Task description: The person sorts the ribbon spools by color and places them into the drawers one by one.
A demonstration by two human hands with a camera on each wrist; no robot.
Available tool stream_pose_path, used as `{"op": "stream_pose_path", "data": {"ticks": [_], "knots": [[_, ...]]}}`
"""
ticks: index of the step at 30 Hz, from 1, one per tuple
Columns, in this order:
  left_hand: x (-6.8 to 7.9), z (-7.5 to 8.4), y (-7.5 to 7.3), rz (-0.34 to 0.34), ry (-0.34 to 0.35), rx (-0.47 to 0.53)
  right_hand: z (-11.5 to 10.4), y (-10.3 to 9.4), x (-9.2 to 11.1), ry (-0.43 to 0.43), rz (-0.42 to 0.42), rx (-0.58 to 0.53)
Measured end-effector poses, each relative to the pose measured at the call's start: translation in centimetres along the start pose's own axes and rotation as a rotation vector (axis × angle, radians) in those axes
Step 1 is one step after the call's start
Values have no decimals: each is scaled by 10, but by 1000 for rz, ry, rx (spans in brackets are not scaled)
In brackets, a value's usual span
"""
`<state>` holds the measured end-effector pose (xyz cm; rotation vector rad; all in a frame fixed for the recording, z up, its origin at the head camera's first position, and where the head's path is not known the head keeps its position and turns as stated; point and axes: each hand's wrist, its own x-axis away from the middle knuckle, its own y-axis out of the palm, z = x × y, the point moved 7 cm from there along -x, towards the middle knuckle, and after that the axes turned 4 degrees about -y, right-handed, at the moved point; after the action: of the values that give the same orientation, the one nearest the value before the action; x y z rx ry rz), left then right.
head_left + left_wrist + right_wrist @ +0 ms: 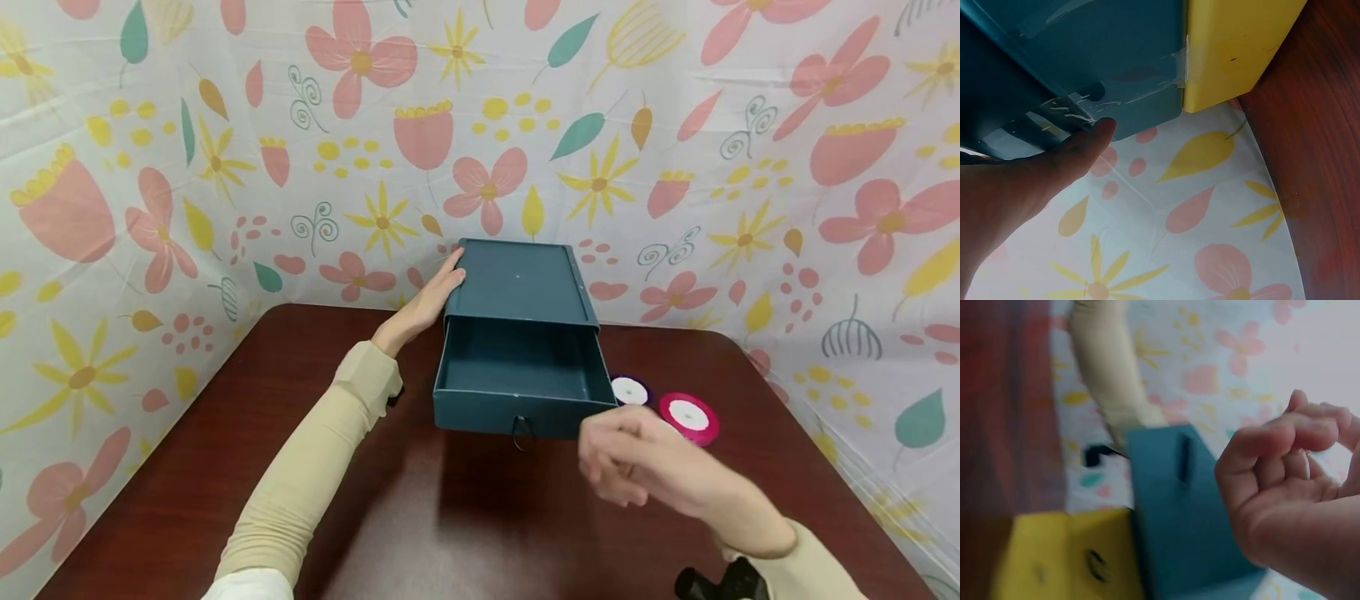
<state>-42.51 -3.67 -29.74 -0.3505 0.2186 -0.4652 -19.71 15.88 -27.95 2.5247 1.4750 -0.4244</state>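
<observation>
A dark teal box has its front drawer pulled out, and the inside that shows holds nothing. A small dark ring pull hangs on the drawer front. My left hand rests along the box's left side with straight fingers; in the left wrist view a fingertip touches the teal side wall. Off the drawer's front right corner is my right hand, its fingers loosely curled around nothing. In the right wrist view that hand overlaps the blurred teal drawer.
Below the teal part is a yellow section, with a dark pull on its front. To the right of the box lie a purple-edged spool and a magenta-edged spool on the brown table. A flowered cloth hangs behind.
</observation>
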Motion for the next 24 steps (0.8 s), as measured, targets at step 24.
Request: {"op": "stream_pose_path", "data": {"ticks": [24], "knots": [[-2,5,0,0,19,15,29,-170,89,468,572,1397]]}}
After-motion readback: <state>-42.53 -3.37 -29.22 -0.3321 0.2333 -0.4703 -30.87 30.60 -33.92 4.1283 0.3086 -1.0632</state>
